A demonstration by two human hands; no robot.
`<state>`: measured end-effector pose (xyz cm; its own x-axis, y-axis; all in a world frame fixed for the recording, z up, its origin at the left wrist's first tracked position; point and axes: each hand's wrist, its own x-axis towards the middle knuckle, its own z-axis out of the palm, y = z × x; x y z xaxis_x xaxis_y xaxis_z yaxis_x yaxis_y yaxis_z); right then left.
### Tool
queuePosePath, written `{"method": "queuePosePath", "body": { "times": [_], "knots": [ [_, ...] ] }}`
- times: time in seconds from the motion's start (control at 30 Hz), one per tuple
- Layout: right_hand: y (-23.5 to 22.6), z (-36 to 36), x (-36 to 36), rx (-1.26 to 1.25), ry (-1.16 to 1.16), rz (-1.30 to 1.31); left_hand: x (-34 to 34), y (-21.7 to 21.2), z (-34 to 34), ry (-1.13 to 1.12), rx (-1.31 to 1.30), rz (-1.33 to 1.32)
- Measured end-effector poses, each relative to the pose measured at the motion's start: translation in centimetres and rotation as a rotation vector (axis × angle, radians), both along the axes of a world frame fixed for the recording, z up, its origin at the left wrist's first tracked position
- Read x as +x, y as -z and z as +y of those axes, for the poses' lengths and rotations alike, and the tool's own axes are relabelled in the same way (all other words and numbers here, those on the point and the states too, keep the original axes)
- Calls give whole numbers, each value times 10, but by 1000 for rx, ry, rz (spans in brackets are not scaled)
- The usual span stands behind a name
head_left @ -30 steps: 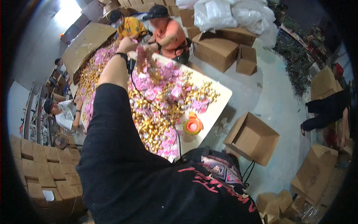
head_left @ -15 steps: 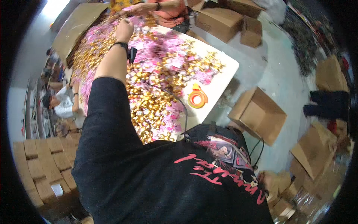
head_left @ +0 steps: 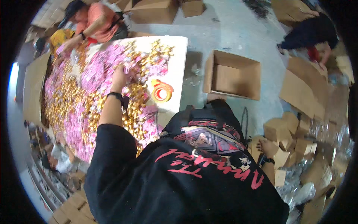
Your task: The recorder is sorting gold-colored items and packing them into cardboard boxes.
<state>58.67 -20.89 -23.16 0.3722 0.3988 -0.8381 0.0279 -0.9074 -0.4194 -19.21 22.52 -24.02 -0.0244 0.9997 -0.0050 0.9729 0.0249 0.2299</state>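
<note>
My left hand [head_left: 119,77] reaches over the table [head_left: 179,67] into a heap of small gold pieces [head_left: 136,95] and pink cards or packets [head_left: 99,72]. Its fingers are blurred and partly hidden, so I cannot make out whether they grip anything. A dark band with a small black device circles that wrist. Out at my right side, away from the table, my right hand [head_left: 267,148] hangs with its fingers apart and nothing visible in them. An orange-and-yellow tape roll [head_left: 162,93] lies near the table's right edge.
An open cardboard box [head_left: 236,80] sits on the floor right of the table. Loose cartons [head_left: 281,130] and clear plastic [head_left: 298,190] are piled at right. A co-worker in orange [head_left: 99,22] works across the table, another in white [head_left: 61,158] at left, and a third person [head_left: 313,33] bends at far right.
The view has swung to the right, shifting the table leftward. My left hand has drawn back from the far side of the heap to a nearer part. My right hand has come into view.
</note>
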Motion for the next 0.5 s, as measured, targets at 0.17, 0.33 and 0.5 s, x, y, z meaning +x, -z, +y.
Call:
{"method": "queuePosePath", "body": {
  "times": [0.17, 0.33, 0.5],
  "knots": [
    [102, -106, 61, -167, 70, 152, -44, -100, 26, -115, 57, 1],
    [211, -166, 151, 9, 218, 706, -49, -183, 11, -64, 218, -364],
    [184, -22, 83, 62, 66, 263, 42, -315, 2, 213, 465, -493]
  ]
}}
